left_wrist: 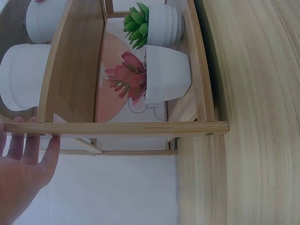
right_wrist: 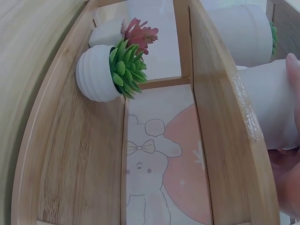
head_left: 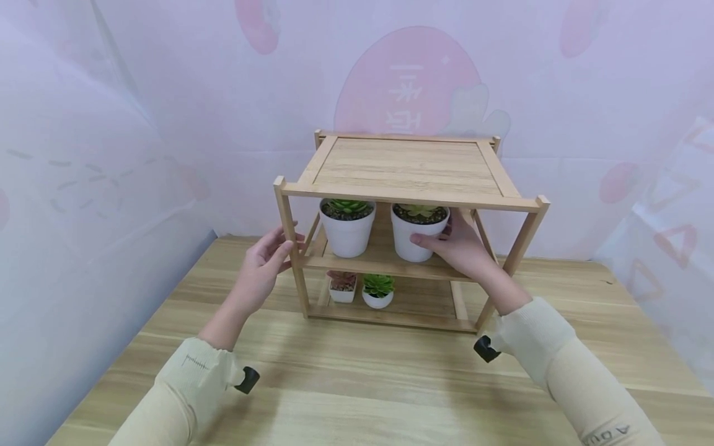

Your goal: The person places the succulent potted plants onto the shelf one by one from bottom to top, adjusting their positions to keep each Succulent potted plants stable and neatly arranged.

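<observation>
A small wooden shelf rack (head_left: 413,164) with three levels stands on the table. My left hand (head_left: 268,257) holds its front left post, thumb on the near side and fingers reaching behind. On the middle level, my right hand (head_left: 460,248) grips a potted succulent in a white pot (head_left: 409,238), thumb across the front and fingers round the far side. To its left on the same level stands another white pot with a green succulent (head_left: 348,229). In the right wrist view, the gripped pot (right_wrist: 267,103) is partly hidden by the shelf board and the hand.
The bottom level bears a red succulent in a white square pot (head_left: 342,288) and a green succulent in a ribbed round pot (head_left: 378,292), both left of its middle. Around the wood-grain table (head_left: 346,390) hang printed pale sheets (head_left: 251,99) at the back and sides.
</observation>
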Demonstrator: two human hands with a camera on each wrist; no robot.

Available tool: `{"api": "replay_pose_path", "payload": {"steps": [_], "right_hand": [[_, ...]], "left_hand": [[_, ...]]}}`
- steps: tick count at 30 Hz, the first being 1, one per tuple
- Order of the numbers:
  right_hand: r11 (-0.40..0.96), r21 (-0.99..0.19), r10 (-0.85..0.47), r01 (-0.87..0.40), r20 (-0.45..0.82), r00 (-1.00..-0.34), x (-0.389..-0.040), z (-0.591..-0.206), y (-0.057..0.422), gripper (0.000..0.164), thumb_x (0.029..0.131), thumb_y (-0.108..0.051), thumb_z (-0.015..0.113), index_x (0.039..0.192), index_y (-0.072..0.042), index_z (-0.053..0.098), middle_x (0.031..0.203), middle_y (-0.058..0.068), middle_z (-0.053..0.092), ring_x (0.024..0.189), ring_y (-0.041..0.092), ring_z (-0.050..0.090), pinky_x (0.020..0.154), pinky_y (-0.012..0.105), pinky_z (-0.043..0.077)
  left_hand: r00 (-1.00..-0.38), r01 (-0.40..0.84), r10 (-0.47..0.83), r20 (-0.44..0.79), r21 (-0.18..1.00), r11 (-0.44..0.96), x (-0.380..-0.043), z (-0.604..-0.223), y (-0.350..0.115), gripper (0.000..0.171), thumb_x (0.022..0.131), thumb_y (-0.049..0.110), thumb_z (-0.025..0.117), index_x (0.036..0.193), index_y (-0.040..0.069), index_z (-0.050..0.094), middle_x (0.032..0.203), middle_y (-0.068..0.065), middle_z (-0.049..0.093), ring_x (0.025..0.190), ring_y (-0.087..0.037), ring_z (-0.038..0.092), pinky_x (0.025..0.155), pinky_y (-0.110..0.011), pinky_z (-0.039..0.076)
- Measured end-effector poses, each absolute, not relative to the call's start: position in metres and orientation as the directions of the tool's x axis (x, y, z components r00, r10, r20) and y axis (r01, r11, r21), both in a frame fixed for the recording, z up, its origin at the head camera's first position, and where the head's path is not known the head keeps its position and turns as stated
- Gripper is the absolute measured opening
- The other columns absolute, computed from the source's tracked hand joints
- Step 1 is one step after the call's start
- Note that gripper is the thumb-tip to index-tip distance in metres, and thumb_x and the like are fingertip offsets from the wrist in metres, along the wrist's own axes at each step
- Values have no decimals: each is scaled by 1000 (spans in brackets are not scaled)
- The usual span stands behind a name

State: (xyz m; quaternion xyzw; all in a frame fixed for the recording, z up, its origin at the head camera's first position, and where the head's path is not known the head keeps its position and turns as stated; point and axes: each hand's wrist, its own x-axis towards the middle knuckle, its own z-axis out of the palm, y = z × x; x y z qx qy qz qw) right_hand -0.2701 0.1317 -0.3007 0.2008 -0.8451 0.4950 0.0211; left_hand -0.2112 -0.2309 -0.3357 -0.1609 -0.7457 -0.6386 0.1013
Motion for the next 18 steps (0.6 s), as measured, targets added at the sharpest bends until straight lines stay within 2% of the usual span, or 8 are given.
{"api": "replay_pose_path", "payload": {"steps": [4, 10, 18], "right_hand": [[419, -837, -328, -353, 222, -918, -267, -299, 133, 102, 97, -30, 74, 165, -14, 0, 164, 21, 23, 147, 40, 32, 117, 54, 37], [434, -829, -339, -352, 211, -917, -264, -301, 136, 95, 101, -29, 69, 165, -16, 0, 162, 23, 26, 140, 45, 41, 112, 56, 43], [406, -825, -362, -393, 249, -898, -261, -302, 139, 88, 103, -25, 65, 166, -14, 4, 159, 24, 30, 139, 45, 43, 111, 55, 44]], "left_hand": [[-926, 373, 113, 359, 918, 134, -212, -336, -232, 48, 112, 20, 45, 156, 3, 39, 139, -29, 51, 129, -38, 54, 104, -42, 52], [-929, 369, 97, 358, 917, 150, -212, -337, -234, 48, 111, 20, 47, 157, 5, 39, 138, -18, 56, 128, -36, 55, 102, -40, 54], [-926, 376, 85, 367, 913, 155, -211, -337, -234, 48, 111, 18, 46, 157, 4, 39, 142, -25, 53, 128, -37, 55, 104, -42, 52]]}}
